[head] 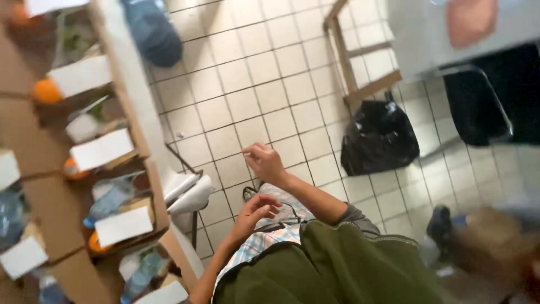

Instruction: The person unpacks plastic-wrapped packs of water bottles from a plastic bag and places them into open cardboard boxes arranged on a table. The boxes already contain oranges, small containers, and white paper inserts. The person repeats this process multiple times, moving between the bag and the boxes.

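Observation:
My right hand [264, 163] is raised over the tiled floor [264, 73], its fingertips pinched together; whether anything thin is between them is too small to tell. A grey sleeve [360, 218] covers that arm near the elbow. My left hand [256, 213] hovers just below it with fingers loosely curled and nothing visible in them, right above a plaid cloth [264, 239] at my front. A dark green garment [337, 264] covers my body at the bottom of the view.
Several cardboard boxes [62, 214] with bottles, oranges and white cards line a table on the left. A black bin bag [379, 138] leans on a wooden frame [351, 62]. A blue bag [152, 31] lies at top. A dark shoe [439, 224] shows at the right.

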